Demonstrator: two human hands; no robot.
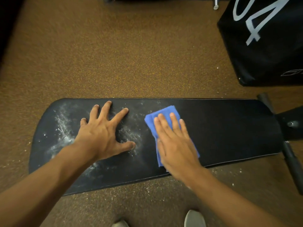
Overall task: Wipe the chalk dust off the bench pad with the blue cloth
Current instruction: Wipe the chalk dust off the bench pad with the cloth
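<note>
Bench pad [221,128], black, lying lengthwise across the speckled floor [114,54]; its right portion looks clean. Chalk dust [63,128], white smears on the pad's left half, some beneath the left hand. Blue cloth [164,113], folded, mid-pad, pinned flat under the right hand [177,145], fingers extended together, palm down. Left hand [101,133], open, fingers splayed, bracing on the pad amid the dust. Advice: sweep the cloth leftward in overlapping strokes with even pressure, lifting the bracing hand clear first.
</note>
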